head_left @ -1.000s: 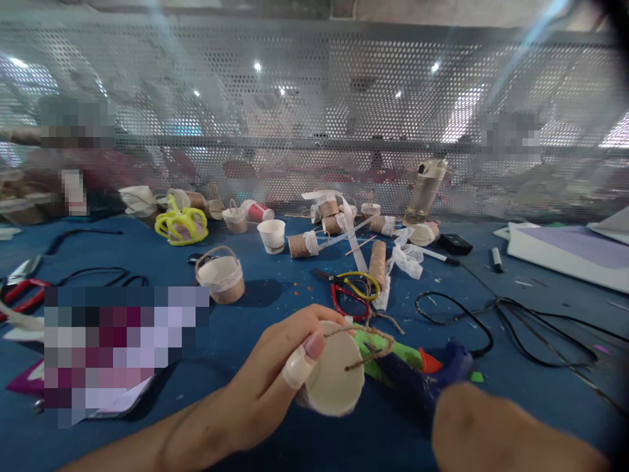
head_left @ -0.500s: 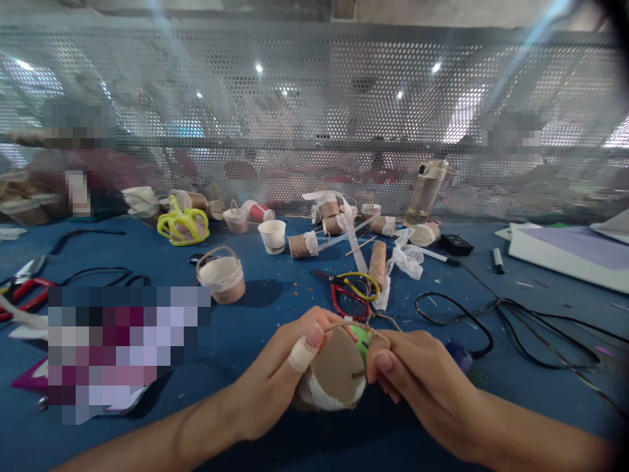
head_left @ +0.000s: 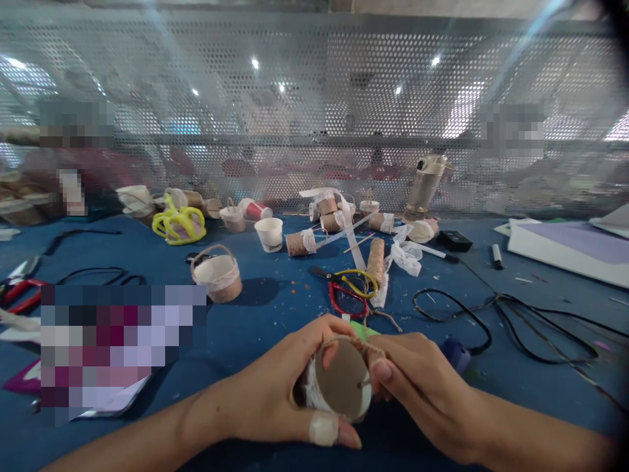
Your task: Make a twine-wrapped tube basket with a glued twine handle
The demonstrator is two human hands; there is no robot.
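Observation:
A paper cup with white lace round its outside lies tilted, its open mouth facing me. My left hand is wrapped round its left side, a taped thumb along the lower rim and fingers over the top. Brown twine arches across the upper rim, and a small hole shows in the cup's right inner wall. At the right rim my right hand pinches the twine between thumb and fingers. Behind the cup is a light green piece, mostly hidden; loose twine ends trail beyond it.
Red-and-yellow-handled scissors and a twine roll lie just beyond the hands. A finished-looking cup basket stands left, near a blurred phone-like item. Black cable loops on the right. Several cups and lace line the mesh screen.
My left hand has let go of the twine and closed round the cup, its thumb moving down to the lower rim. The cup has turned slightly; my right hand stays at its right edge.

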